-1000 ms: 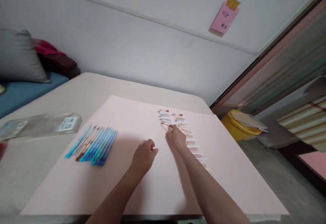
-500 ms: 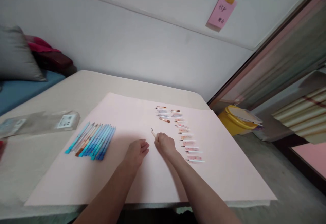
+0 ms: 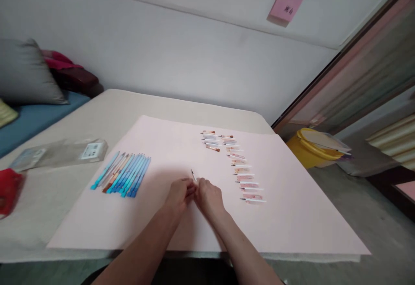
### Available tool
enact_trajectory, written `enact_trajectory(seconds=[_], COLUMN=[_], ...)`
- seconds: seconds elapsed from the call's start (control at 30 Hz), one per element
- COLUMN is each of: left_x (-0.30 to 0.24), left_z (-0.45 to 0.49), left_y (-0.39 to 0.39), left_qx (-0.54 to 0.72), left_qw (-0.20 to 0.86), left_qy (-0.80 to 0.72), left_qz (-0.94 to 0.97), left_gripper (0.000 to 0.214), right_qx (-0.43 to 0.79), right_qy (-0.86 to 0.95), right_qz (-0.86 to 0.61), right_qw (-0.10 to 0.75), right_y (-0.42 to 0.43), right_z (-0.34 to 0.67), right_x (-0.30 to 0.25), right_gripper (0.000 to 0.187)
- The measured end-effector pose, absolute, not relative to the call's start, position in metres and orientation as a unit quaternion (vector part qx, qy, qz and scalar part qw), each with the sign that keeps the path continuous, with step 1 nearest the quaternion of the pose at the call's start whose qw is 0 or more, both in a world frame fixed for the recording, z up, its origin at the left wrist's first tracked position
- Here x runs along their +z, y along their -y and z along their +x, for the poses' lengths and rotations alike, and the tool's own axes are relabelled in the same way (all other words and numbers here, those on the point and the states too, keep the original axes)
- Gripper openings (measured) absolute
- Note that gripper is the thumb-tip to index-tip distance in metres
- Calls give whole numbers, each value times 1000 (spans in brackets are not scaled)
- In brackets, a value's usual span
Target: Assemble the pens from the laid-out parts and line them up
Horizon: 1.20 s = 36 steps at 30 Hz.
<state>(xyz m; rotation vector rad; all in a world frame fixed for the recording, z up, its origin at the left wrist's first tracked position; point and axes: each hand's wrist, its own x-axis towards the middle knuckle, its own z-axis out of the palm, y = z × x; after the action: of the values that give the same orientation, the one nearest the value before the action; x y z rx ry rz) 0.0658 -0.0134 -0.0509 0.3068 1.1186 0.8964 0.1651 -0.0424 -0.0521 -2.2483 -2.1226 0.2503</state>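
My left hand (image 3: 179, 194) and my right hand (image 3: 207, 195) meet over the middle of a pale pink sheet (image 3: 292, 216). Both pinch one small white pen piece (image 3: 193, 175), whose dark tip pokes up between the fingers. To the right lie two rows of short white and orange pen pieces (image 3: 241, 173). A bundle of blue pens (image 3: 125, 178) lies side by side on the sheet to the left of my hands.
The pink sheet covers a beige table (image 3: 106, 108). A clear plastic packet (image 3: 60, 152) and something red (image 3: 8, 188) lie at the left. Behind are a grey pillow (image 3: 22, 71) and blue cushion. A yellow bucket (image 3: 306, 149) stands on the floor at right.
My right hand picked one piece from the rows and carried it left and toward me. My left hand closed in and now pinches the same piece.
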Motion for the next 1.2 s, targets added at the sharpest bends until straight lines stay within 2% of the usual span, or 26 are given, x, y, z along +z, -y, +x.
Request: enact_trajectory(seconds=[0.23, 0.53, 0.67, 1.0, 1.2], left_x=[-48, -38, -31, -26, -31], left_z=[59, 28, 18, 16, 16], left_y=[8, -20, -23, -22, -21], left_qx=[455, 508, 511, 509, 529], left_qw=[738, 745, 744, 753, 734], left_qy=[-469, -432, -428, -417, -419], left_qz=[169, -14, -55, -20, 71], left_gripper=[10, 11, 10, 11, 8], right_qx=[103, 186, 204, 50, 10], right_qy=[696, 652, 686, 744, 736], right_qz=[-708, -692, -649, -627, -630], right_qw=[67, 247, 258, 224, 248], right_y=[46, 52, 61, 69, 71], right_z=[165, 195, 191, 176, 177], right_x=[-26, -11, -4, -6, -7], right_gripper=[17, 11, 16, 23, 24])
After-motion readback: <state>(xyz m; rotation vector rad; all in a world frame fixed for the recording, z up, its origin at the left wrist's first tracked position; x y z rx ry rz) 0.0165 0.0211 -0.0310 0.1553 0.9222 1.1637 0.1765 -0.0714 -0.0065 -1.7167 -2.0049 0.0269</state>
